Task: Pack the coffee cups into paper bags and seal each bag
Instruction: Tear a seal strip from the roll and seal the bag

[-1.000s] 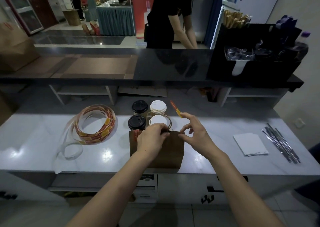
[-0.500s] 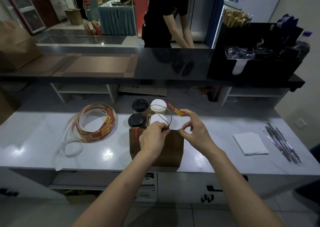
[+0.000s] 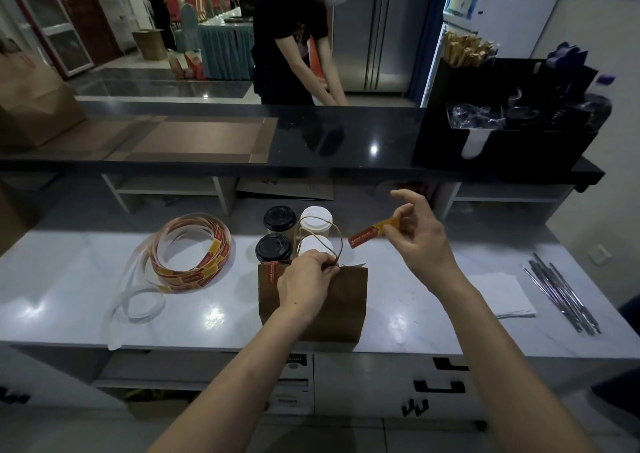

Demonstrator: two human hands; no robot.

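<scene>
Surroundings: sticker roll [image 3: 188, 250] left of centre; napkins [image 3: 502, 298] and wrapped straws [image 3: 562, 297] at right.
Bag: brown paper bag [image 3: 341, 305] at centre, four cups [image 3: 280, 217] just behind it.
Left hand [image 3: 304, 284]: pinches the bag's top edge by the handles.
Right hand [image 3: 420, 241]: holds a red-and-yellow sticker [image 3: 372, 233] above the bag, to its right.

White napkins [image 3: 502, 298] beside silvery sticks [image 3: 562, 295] at right; black organiser [image 3: 502, 141] on dark counter [image 3: 381, 162]
</scene>
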